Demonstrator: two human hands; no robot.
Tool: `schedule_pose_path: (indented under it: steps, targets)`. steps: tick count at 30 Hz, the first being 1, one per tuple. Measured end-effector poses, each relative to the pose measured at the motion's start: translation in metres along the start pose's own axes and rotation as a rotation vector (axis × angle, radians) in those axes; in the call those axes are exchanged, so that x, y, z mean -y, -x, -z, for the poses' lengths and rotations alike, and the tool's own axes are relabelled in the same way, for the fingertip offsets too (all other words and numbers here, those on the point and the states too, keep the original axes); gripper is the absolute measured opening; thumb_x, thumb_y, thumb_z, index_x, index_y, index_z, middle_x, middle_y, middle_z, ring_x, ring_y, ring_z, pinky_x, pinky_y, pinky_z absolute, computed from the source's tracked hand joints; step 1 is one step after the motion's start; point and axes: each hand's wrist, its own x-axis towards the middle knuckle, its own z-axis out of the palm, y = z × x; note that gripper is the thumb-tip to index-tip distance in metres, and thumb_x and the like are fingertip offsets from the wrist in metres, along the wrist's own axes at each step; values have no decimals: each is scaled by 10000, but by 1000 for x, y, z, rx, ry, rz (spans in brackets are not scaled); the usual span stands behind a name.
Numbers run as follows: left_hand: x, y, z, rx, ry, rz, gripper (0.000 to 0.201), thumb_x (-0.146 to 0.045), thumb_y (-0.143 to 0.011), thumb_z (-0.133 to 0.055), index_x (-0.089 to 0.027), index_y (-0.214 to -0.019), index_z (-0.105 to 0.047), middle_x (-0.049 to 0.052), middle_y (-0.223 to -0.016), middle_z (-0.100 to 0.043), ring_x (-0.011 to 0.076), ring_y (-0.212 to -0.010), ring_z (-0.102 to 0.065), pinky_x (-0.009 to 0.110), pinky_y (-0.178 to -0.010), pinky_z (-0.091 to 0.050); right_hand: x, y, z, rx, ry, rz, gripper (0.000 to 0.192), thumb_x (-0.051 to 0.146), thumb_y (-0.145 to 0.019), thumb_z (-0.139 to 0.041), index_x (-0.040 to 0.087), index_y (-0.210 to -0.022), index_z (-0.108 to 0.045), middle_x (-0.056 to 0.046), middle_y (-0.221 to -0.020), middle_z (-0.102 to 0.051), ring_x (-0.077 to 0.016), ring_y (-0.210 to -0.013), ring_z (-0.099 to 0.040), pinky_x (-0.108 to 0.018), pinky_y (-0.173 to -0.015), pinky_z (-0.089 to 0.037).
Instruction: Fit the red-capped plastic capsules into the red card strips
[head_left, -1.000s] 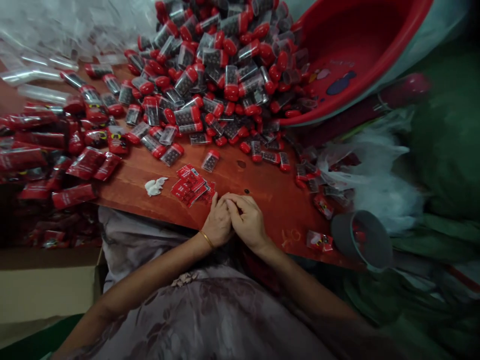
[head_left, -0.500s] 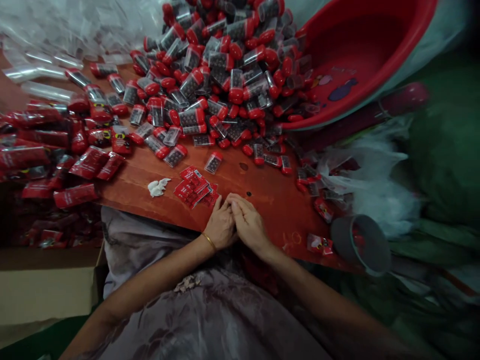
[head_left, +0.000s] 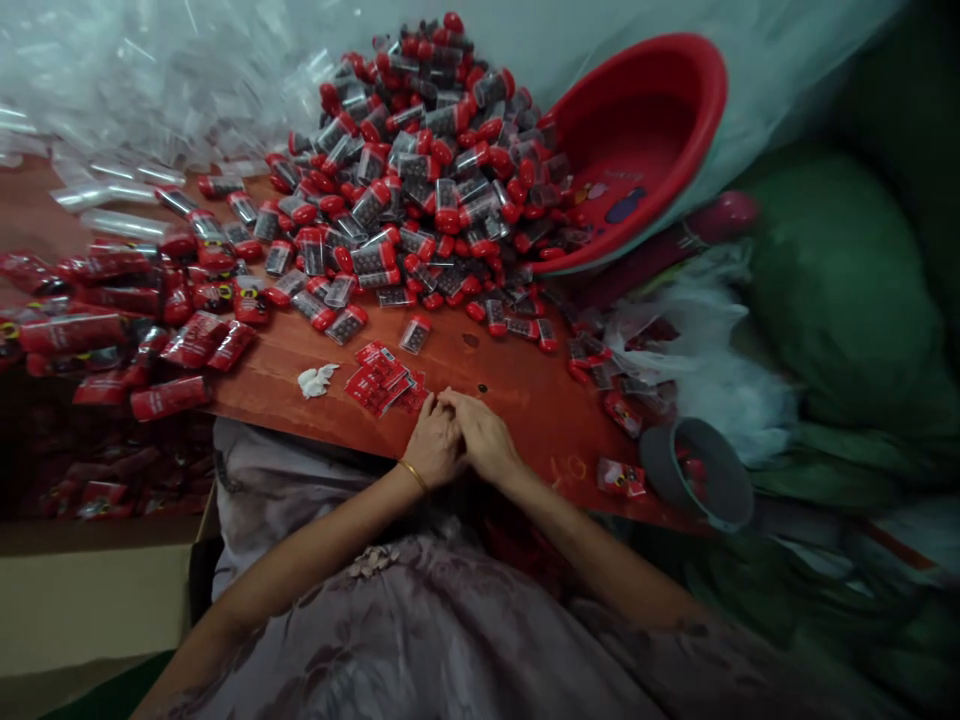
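Item 1: wooden table (head_left: 517, 385), reddish-brown, which I am viewing from above; it is carrying everything below.

Item 2: red plastic basin (head_left: 637, 130), lying tipped on its side at the far right of the table, its mouth facing the heap.

Item 3: heap of small clear containers with red caps (head_left: 427, 170), spilling from the basin toward the middle of the table, stragglers trailing to the near edge.

Item 4: pile of red wrapped packs (head_left: 135, 320), lying along the left side, some hanging over the table edge.

Item 5: cardboard box (head_left: 90, 590), sitting low at the left, beside the lap.

Item 6: grey cup (head_left: 697, 470), leaning at the right near corner, red pieces showing inside.

Item 7: left hand (head_left: 435, 445), gold bangle at the wrist, resting at the near edge of the table, fingers curled inward against the other hand.

Item 8: right hand (head_left: 484, 440), pressing against the left, fingers bent and meeting its fingertips. I am unable to tell whether the two hands are pinching anything between them.

Item 9: small stack of red labels (head_left: 382, 375), lying flat just left of the hands, nearly touching the left fingertips.

Item 10: crumpled white scrap (head_left: 316, 380), lying near the labels on their left.
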Motion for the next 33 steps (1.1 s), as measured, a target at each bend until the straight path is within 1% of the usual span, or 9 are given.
schedule_pose_path:
  steps: [4, 11, 14, 17, 19, 23, 26, 29, 33]
  targets:
    - [-4, -2, 12, 72, 8, 20, 367, -357, -718, -658, -122, -996, -615, 167, -1244, -587, 343, -1298, -389, 548, -1088, -242, -5, -9, 12, 0, -275, -213, 740, 576, -923, -18, 232, -1078, -655, -75, -1100, -680, -203, -1032, -628, -394, -899, -495]
    - [-3, -2, 11, 78, -14, 12, 292, -382, -754, -637, -128, -896, -612, 162, -1289, -564, 351, -1326, -355, 555, -1078, -243, 20, -27, 71, -267, 105, 139, 557, 536, -948, -138, 282, -1286, -500, -36, -1418, -436, -248, -1381, -271, -554, -1116, -153]
    - [-2, -4, 5, 67, -18, 1, 363, -353, -779, -602, -134, -1069, -604, 152, -1313, -547, 326, -1334, -348, 540, -1089, -232, 16, -22, 48, -247, 262, 190, 514, 486, -940, -266, 253, -1382, -384, -77, -1480, -341, -300, -1419, -140, -621, -1093, -97]
    - [-3, -5, 0, 28, -15, 24, 474, -298, -821, -535, -203, -1282, -487, 119, -1362, -509, 267, -1341, -351, 515, -1108, -216, -6, -13, 5, -78, 289, 135, 574, 452, -913, -326, 198, -1427, -306, -134, -1487, -320, -309, -1415, -156, -631, -1088, -109]
    - [-4, -4, -1, 23, -21, 27, 472, -300, -819, -537, -220, -1281, -487, 105, -1362, -510, 263, -1348, -341, 508, -1116, -208, -21, -9, -12, -59, 236, 97, 588, 443, -902, -337, 189, -1431, -294, -135, -1507, -280, -296, -1421, -139, -621, -1097, -97]
    - [-4, -3, 6, 38, -25, 22, 355, -377, -799, -587, -128, -1051, -598, 172, -1292, -556, 326, -1331, -358, 528, -1091, -254, -36, -6, -7, -218, -180, -16, 531, 429, -945, -177, 204, -1397, -341, -122, -1446, -399, -203, -1354, -342, -478, -1091, -284]
    - [-2, -3, 11, 6, 34, 43, 333, -442, -807, -583, -139, -945, -586, 167, -1222, -601, 316, -1293, -419, 527, -1067, -300, -37, 2, 4, -333, -386, -166, 527, 480, -945, -181, 202, -1243, -515, -120, -1257, -588, -187, -1176, -540, -409, -998, -414]
    - [-2, -3, 13, -42, 78, 67, 346, -459, -799, -596, -151, -953, -567, 149, -1172, -627, 304, -1258, -466, 526, -1054, -324, -35, 15, 6, -255, -439, -198, 482, 519, -922, -287, 202, -1050, -627, -97, -1076, -678, -196, -1020, -624, -389, -923, -474]
    - [-2, -3, 12, -61, 78, 65, 354, -461, -790, -610, -143, -939, -564, 155, -1152, -634, 299, -1239, -488, 518, -1051, -336, -39, 23, 5, -236, -384, -160, 385, 444, -913, -356, 207, -1022, -640, -85, -1036, -689, -200, -939, -648, -385, -858, -509]
